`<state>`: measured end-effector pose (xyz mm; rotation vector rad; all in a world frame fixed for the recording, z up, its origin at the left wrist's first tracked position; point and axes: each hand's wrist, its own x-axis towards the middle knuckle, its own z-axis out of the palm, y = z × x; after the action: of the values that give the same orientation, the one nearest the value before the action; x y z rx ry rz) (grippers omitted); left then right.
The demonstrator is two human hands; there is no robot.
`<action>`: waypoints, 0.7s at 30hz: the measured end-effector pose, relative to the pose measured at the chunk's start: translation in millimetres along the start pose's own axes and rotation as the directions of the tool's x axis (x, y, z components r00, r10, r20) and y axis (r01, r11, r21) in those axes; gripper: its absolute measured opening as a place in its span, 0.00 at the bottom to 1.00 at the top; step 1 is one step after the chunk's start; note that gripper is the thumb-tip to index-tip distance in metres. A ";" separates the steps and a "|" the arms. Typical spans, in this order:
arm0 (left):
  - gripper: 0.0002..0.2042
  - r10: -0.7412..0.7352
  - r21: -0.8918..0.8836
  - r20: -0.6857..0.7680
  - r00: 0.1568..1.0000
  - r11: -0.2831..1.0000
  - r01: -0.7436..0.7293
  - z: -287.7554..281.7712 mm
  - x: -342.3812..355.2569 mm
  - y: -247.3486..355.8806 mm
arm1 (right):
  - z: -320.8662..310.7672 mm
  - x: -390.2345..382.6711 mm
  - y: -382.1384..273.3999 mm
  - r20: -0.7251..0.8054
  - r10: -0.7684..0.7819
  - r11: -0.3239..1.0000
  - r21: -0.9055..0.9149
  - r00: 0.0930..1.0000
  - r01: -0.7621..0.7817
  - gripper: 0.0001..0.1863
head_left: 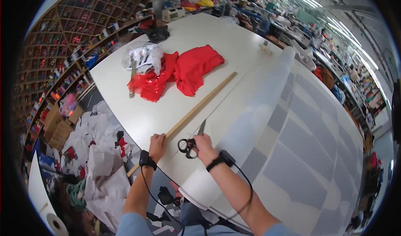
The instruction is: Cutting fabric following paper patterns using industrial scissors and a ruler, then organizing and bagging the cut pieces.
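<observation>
A long wooden stick [201, 106] lies aslant over the white table, and its lower end sticks out past the near edge. My left hand [157, 146] is closed around it near that edge. Just to the right, my right hand [204, 147] grips a pair of scissors [202, 127]. Their black handle loops face left, and the blades point away from me. A thin dark line runs along the tabletop beside the stick. Right of my right hand, a broad translucent sheet [259, 115] with grey shapes covers much of the table.
Red fabric [196, 69] with sequins lies beyond the stick, beside a clear plastic bag [144, 56]. A black bundle [158, 33] rests farther back. Paper scraps [98, 152] heap on the floor at left, below shelves of thread spools [67, 83]. Cluttered workbenches line the right.
</observation>
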<state>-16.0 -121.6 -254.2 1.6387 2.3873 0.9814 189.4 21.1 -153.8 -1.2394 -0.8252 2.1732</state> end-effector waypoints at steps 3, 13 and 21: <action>0.31 -0.003 -0.097 -0.129 0.992 0.995 -0.010 -4.2 2.6 21.4 | 18.0 55.3 24.3 -0.234 -0.133 0.943 -0.329 0.963 0.050 0.16; 0.39 0.047 -0.433 0.510 0.859 0.877 0.209 -40.0 -87.6 169.1 | -30.5 -50.0 -16.2 0.363 -0.785 0.016 -0.798 0.502 0.602 0.40; 0.49 -0.011 -0.215 0.745 0.667 0.943 0.255 -35.0 -44.8 259.6 | -93.5 -96.7 57.8 -0.364 -0.815 0.477 -0.864 0.451 0.163 0.57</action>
<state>198.5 -118.8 -97.4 1.3480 1.6669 0.4672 308.9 -60.3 -176.8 -1.7092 -1.4958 0.5423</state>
